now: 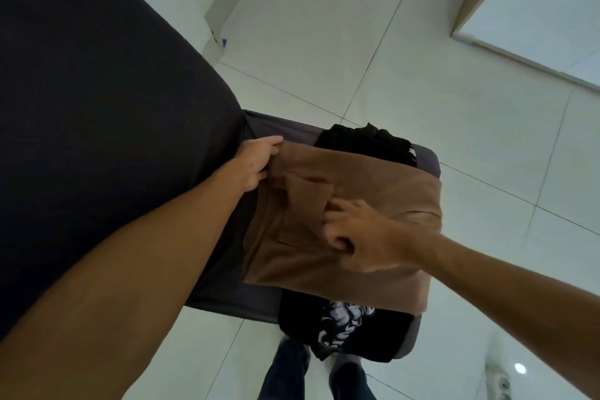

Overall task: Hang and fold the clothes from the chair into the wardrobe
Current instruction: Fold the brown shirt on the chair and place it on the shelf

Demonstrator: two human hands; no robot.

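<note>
A brown woven garment [350, 230] lies across the dark grey padded chair [428, 162], over a black printed shirt [347, 331] and another black garment [367, 140]. The left hand [256, 162] pinches its far edge; the right hand [360, 230] bunches its middle. White tiled floor [357, 42] surrounds them.

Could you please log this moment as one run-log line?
stage: pickup | left hand: grips brown garment edge | right hand: pinches its middle | under it: black printed garment | support: chair

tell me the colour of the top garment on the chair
Brown, seen in the head view.
</note>
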